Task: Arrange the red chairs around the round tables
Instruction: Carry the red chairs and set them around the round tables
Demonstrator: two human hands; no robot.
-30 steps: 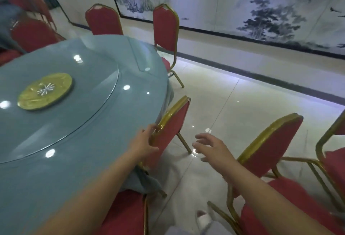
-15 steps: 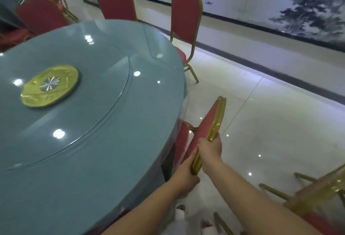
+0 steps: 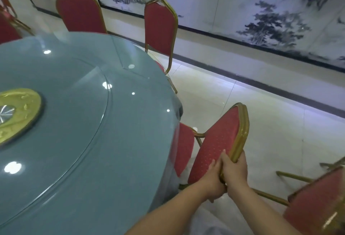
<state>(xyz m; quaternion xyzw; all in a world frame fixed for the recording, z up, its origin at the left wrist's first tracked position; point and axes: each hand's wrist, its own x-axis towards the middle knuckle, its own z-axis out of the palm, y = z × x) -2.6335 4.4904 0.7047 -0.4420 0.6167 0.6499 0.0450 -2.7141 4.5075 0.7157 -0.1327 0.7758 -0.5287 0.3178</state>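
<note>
A red chair (image 3: 218,141) with a gold frame stands at the right edge of the round blue-grey table (image 3: 78,141); its seat is partly under the tabletop and its back leans toward me. Both hands hold the near end of that backrest: my left hand (image 3: 212,180) on the padded face and frame, my right hand (image 3: 234,171) wrapped over the gold rail. Two more red chairs (image 3: 160,25) (image 3: 80,16) stand against the far side of the table. Another red chair (image 3: 317,205) is at the lower right.
A gold disc (image 3: 16,111) sits at the centre of the glass turntable. Part of a red chair (image 3: 7,29) shows at the far left. A wall with an ink landscape mural (image 3: 261,20) runs behind, with pale tiled floor (image 3: 261,122) between it and the table.
From reaching apart a second ago, both hands came together on the chair's backrest. The backrest now shows more of its red face, and the view has shifted left along the table.
</note>
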